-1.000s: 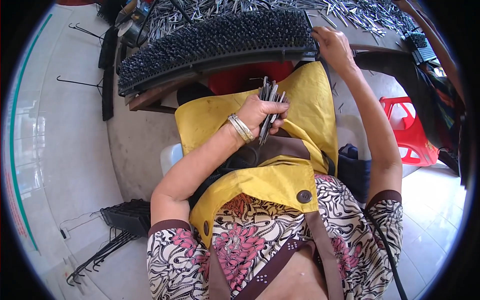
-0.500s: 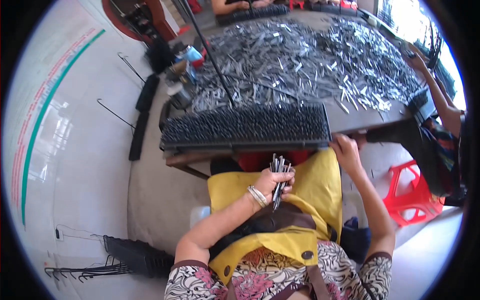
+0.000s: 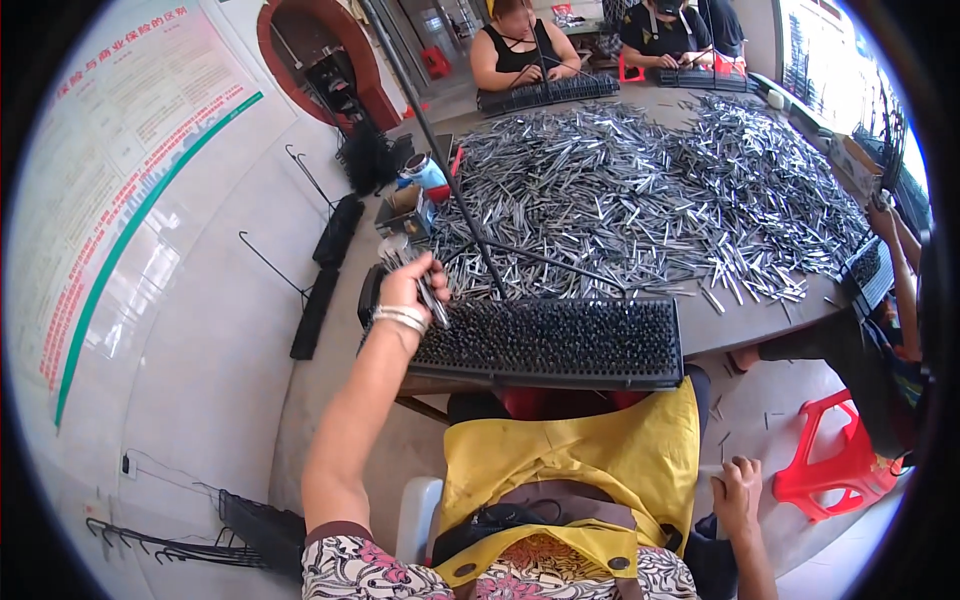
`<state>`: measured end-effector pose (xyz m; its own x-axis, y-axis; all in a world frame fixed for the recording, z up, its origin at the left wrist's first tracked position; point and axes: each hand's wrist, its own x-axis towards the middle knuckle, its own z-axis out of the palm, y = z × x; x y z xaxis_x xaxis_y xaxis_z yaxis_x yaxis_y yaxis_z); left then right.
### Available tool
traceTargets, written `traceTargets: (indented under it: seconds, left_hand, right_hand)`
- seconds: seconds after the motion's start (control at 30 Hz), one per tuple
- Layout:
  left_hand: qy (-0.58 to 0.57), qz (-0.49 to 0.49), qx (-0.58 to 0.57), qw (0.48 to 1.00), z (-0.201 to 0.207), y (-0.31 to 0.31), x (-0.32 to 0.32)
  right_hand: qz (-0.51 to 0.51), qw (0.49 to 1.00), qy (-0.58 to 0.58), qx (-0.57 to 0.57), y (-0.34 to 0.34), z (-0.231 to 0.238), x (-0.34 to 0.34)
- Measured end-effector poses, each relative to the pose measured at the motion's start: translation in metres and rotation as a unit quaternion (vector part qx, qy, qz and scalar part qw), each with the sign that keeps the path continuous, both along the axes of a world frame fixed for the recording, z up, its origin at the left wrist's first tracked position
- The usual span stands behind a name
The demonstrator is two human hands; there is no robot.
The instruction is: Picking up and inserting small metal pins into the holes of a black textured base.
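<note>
My left hand (image 3: 408, 283) is closed around a bundle of thin, dark metal strips (image 3: 436, 303). It is raised over the left end of a long black rack (image 3: 550, 342), which is densely studded with small upright points. The rack lies along the near table edge, and a thin black rod (image 3: 440, 150) rises from it. Low at my right side, beside the yellow apron (image 3: 650, 440) on my lap, is my right hand (image 3: 738, 492). Its fingers are loosely bent, the thumb stands apart, and nothing shows in it.
A broad heap of loose metal strips (image 3: 620, 190) covers much of the table (image 3: 735, 325). Cans and a small box (image 3: 405, 212) stand at its left. Co-workers (image 3: 520, 55) sit across, another at right. A red stool (image 3: 835, 460) and black hooked racks (image 3: 335, 230) flank me.
My left hand has moved from over my lap up and left to the rack's left end, still holding the strips. My right hand has left the rack's right corner and dropped to my side.
</note>
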<state>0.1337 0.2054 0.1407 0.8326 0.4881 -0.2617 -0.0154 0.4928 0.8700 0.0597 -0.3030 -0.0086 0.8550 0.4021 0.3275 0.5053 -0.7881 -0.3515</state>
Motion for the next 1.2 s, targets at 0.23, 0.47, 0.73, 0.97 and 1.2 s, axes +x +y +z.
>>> traceTargets:
  seconds: [0.23,0.47,0.73,0.97,1.2]
  left_hand:
    - [0.026,0.026,0.082,0.996,0.009,0.038,0.061]
    - [0.086,0.032,0.238,0.967,-0.005,0.059,0.133]
    - [0.251,-0.184,0.339,0.888,-0.047,0.071,0.184]
    - [0.328,-0.271,0.279,0.861,-0.094,0.058,0.192]
    - [0.345,-0.289,0.319,0.834,-0.083,0.049,0.178]
  right_hand:
    - [-0.141,0.98,0.115,0.082,0.0,-0.004,0.004]
    - [-0.242,0.859,0.326,0.311,-0.018,-0.019,0.007]
    - [-0.316,0.803,0.45,0.231,-0.015,-0.011,0.016]
    - [-0.324,0.747,0.558,0.16,-0.002,0.012,0.024]
    - [-0.261,0.842,0.468,0.056,-0.009,-0.003,0.024]
